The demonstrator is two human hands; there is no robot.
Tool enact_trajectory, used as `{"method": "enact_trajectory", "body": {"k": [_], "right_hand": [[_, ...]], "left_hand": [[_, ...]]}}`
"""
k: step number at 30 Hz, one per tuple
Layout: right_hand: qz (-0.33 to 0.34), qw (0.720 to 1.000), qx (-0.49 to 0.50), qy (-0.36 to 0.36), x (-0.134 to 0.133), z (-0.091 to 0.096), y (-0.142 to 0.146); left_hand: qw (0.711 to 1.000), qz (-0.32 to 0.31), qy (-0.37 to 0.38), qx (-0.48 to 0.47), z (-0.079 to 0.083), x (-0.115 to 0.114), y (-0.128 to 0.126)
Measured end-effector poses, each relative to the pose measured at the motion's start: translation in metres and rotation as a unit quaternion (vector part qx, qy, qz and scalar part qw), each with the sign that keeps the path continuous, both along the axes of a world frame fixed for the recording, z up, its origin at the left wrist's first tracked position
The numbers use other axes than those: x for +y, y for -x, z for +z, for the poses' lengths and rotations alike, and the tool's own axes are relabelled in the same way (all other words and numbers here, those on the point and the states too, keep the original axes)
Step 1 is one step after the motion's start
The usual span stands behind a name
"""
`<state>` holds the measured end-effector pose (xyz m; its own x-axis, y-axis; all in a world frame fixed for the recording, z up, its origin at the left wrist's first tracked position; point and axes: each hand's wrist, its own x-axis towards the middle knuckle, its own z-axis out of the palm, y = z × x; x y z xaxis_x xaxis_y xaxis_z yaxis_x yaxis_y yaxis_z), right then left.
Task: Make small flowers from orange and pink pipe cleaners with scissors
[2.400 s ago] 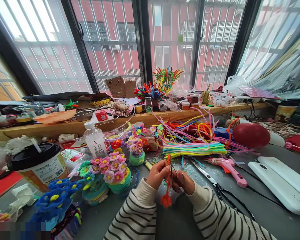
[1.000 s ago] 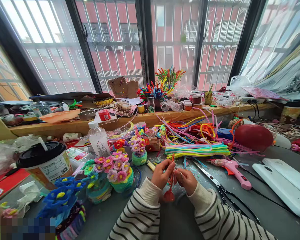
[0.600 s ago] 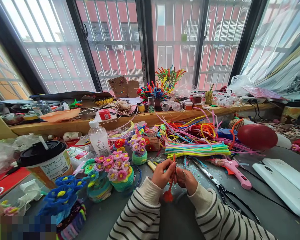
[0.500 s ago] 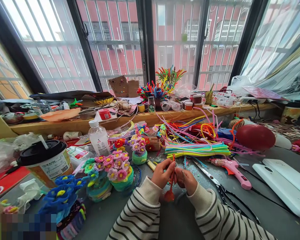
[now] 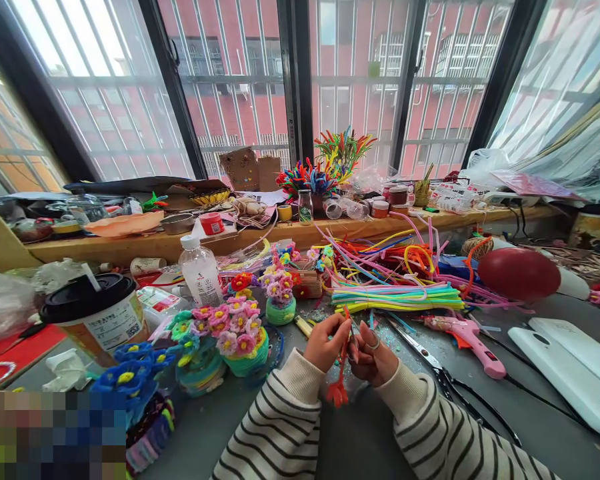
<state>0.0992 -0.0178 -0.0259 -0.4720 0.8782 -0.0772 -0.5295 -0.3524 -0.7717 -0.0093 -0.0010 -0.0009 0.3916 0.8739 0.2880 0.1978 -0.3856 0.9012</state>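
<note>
We see a loose, off-white fabric left sleeve (image 5: 275,427) and a matching right sleeve (image 5: 460,433), both ringed by thin black stripes that bend along soft folds. Each ends in a plain, cream ribbed cuff (image 5: 301,377), beyond which we find the bare left hand (image 5: 325,343) and bare right hand (image 5: 375,363).

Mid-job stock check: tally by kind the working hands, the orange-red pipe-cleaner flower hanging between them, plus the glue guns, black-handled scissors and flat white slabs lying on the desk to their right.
Hands: 2 (left hand, right hand)
Orange-red pipe-cleaner flower: 1
Pink glue gun: 1
Black-handled scissors: 1
Flat white slabs: 2
Total: 7
</note>
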Motion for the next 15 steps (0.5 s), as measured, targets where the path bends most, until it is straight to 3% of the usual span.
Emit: {"method": "enact_trajectory", "body": {"k": [8, 15], "right_hand": [[-0.051, 0.986, -0.157, -0.040, 0.0065, -0.0033, -0.0017], [0.042, 0.989, -0.127, -0.064, 0.0052, -0.0045, 0.0009]], "left_hand": [[0.998, -0.027, 0.047, -0.029, -0.0029, 0.0018, -0.0019], [1.000, 0.023, -0.001, -0.016, -0.0020, 0.0004, -0.0004]]}}
